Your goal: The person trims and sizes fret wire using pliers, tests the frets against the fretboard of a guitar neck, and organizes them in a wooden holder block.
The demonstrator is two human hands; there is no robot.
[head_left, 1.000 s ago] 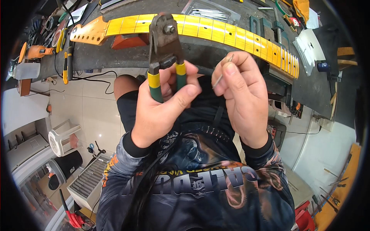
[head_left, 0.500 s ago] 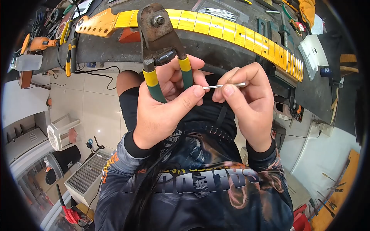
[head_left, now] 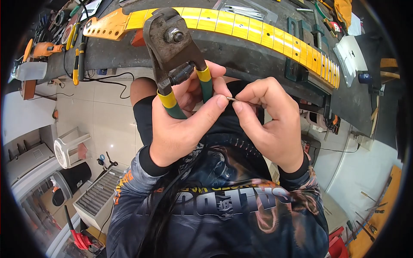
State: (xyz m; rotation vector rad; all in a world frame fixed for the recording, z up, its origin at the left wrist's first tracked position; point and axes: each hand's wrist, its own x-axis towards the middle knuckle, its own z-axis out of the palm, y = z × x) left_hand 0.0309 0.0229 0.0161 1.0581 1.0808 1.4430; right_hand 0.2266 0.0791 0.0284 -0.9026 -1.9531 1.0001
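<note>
My left hand [head_left: 178,131] is closed around the green and yellow handles of a pair of heavy metal cutters [head_left: 165,53], whose head points up toward the bench. Its thumb and a finger also pinch one end of a short, thin piece of metal wire [head_left: 231,99], which looks like fret wire. At the other end, the thumb and fingers of my right hand [head_left: 273,122] close on the same wire and cover most of it. Beyond both hands, a guitar neck [head_left: 234,26] with a glossy yellow fretboard lies across the bench, its headstock to the left.
The dark workbench [head_left: 116,60] carries pliers [head_left: 76,64] at the left and a clear tray of thin metal pieces [head_left: 245,12] behind the neck. A clamp-like metal tool [head_left: 316,32] stands at the right. Below left are a white stool [head_left: 64,148] and a black bin [head_left: 73,178].
My right hand has slid left along the wire toward my left fingertips, so less wire shows. The cutters have tilted and shifted slightly left.
</note>
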